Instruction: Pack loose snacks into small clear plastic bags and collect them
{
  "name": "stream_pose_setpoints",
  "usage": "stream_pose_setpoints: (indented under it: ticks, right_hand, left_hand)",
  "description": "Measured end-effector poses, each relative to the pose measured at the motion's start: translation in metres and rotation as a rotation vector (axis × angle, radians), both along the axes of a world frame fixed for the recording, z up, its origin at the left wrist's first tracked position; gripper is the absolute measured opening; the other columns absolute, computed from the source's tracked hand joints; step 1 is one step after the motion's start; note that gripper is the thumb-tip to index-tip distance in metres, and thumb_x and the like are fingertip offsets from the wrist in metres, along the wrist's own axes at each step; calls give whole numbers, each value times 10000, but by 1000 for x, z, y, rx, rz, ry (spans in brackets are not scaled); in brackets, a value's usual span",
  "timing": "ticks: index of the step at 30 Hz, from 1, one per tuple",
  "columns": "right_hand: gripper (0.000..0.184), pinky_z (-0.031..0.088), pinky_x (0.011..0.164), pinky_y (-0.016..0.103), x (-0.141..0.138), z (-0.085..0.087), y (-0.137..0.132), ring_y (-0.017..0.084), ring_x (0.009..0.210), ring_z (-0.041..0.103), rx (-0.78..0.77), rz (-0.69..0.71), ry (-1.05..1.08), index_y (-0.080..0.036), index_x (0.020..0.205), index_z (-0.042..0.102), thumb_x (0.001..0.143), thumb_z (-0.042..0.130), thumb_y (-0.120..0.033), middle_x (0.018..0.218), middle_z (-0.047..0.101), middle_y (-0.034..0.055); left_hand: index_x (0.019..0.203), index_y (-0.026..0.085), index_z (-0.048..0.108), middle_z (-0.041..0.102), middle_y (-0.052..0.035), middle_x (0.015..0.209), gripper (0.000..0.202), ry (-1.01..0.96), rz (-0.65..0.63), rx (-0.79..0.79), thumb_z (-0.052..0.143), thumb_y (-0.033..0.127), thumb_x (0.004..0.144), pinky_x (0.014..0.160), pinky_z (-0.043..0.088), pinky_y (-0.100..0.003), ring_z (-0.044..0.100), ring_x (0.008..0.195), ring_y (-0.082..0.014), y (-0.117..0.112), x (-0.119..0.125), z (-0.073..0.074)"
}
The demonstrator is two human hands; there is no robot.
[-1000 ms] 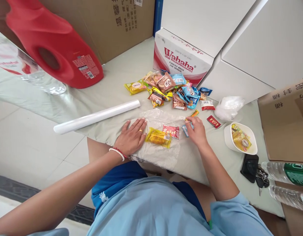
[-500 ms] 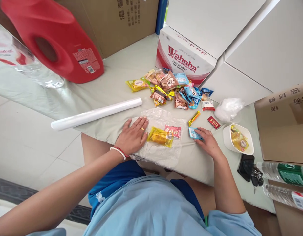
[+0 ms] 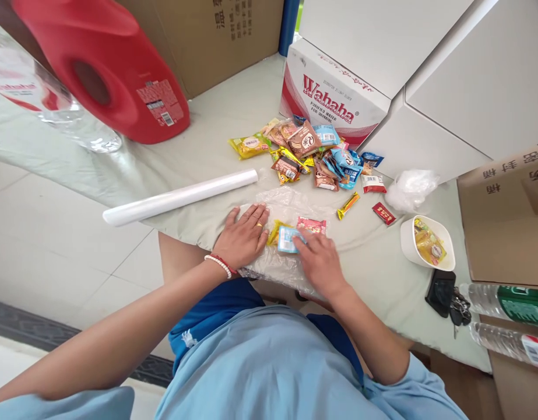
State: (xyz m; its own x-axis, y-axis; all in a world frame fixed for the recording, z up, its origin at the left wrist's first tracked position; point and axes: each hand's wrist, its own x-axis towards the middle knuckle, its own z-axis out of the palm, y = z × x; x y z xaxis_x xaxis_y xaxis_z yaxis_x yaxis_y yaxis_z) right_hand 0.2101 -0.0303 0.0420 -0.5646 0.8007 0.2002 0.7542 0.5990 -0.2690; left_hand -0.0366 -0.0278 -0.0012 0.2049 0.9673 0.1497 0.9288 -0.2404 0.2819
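Observation:
My left hand [image 3: 245, 235] lies flat and open on the left edge of a clear plastic sheet [image 3: 281, 201] spread at the table's near edge. My right hand [image 3: 320, 261] rests on the sheet, its fingertips on a light blue snack packet [image 3: 288, 240] set over a yellow packet [image 3: 274, 231]. A pink packet [image 3: 311, 224] lies just behind. A pile of several snack packets [image 3: 310, 153] sits farther back. A small yellow-orange packet [image 3: 348, 205] and a red one [image 3: 384, 213] lie to the right.
A white roll of film [image 3: 180, 197] lies left of the sheet. A red jug [image 3: 106, 70] and clear bottle [image 3: 50, 102] stand far left. A Wahaha carton [image 3: 334, 96], crumpled white bag [image 3: 411, 188], white bowl [image 3: 408, 245], black keys [image 3: 447, 297] and water bottles [image 3: 505, 303] are at the right.
My right hand took the light blue packet from beside the sheet and moved it left onto the sheet over the yellow packet. My left hand stayed put.

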Motion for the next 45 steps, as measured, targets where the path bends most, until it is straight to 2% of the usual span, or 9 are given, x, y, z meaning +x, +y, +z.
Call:
stream_pose_setpoints:
  ticks: [3, 6, 10, 19, 26, 31, 36, 41, 45]
  right_hand:
    - [508, 496, 985, 555, -10, -9, -3, 366, 1191, 560, -45, 47, -167, -232, 1497, 585, 1005, 603, -358, 1592, 518, 140]
    - [544, 443, 1062, 594, -11, 3, 4, 397, 1307, 478, -27, 50, -199, -217, 1482, 587, 996, 617, -461, 1600, 488, 158]
    - [579, 317, 1196, 600, -22, 15, 15, 386, 1430, 391, -65, 88, -274, -173, 1511, 541, 983, 650, -385, 1508, 547, 192]
    - [640, 373, 1173, 572, -21, 0, 25, 369, 1407, 445, -132, 78, -202, -146, 1539, 492, 967, 659, -378, 1452, 596, 195]
    - [564, 477, 1088, 565, 2, 8, 36, 360, 1228, 577, -152, -130, -14, -161, 1389, 628, 934, 655, -493, 1296, 692, 177]
    - [723, 571, 906, 485, 27, 47, 45, 306, 1009, 676, -256, -392, 146, -155, 1387, 627, 851, 704, -634, 1165, 709, 139]
    - [637, 549, 938, 423, -10, 70, 70, 277, 1037, 675, -397, -66, 16, -227, 1400, 646, 855, 746, -541, 1216, 721, 81]
    - [525, 474, 1063, 500, -65, 40, 89, 347, 1256, 582, -307, 43, -271, -160, 1459, 597, 965, 606, -337, 1358, 662, 177]
    - [673, 424, 1119, 522, -62, 27, 77, 369, 1368, 501, -231, 65, -246, -165, 1569, 465, 996, 582, -499, 1497, 577, 185]
  left_hand:
    - [1596, 135, 436, 411, -158, 1666, 593, -6, -4, 3, 291, 345, 1060, 1278, 179, -597, 385, 1553, -310, 0, 0, -1]
    - [1594, 126, 436, 404, -161, 1668, 593, -22, -12, 15, 274, 346, 1067, 1277, 184, -613, 379, 1557, -311, 0, -2, -4]
    - [1590, 141, 445, 414, -154, 1664, 587, -24, -14, 26, 258, 360, 1078, 1277, 193, -616, 380, 1557, -303, -1, -2, -5]
    - [1589, 157, 446, 393, -146, 1676, 567, -59, -24, 38, 279, 347, 1081, 1290, 179, -612, 350, 1575, -290, -3, -3, -3]
    - [1581, 136, 453, 385, -165, 1677, 588, -112, -37, 30, 316, 418, 1084, 1300, 155, -616, 325, 1586, -302, -4, -5, -5]
    - [1597, 134, 426, 379, -160, 1681, 604, -182, -39, 18, 297, 432, 1088, 1297, 172, -616, 322, 1588, -303, -3, -9, -1]
    - [1628, 160, 364, 402, -109, 1679, 605, -279, -10, -11, 220, 404, 1094, 1290, 243, -574, 345, 1580, -267, -1, -16, 2]
    - [1628, 141, 367, 414, -122, 1673, 598, -236, 5, 14, 281, 312, 1061, 1291, 233, -572, 332, 1585, -282, -3, -14, -1]
    - [1603, 112, 408, 436, -150, 1656, 591, -178, 4, 60, 274, 272, 1051, 1285, 220, -580, 327, 1586, -293, -5, -10, -5]
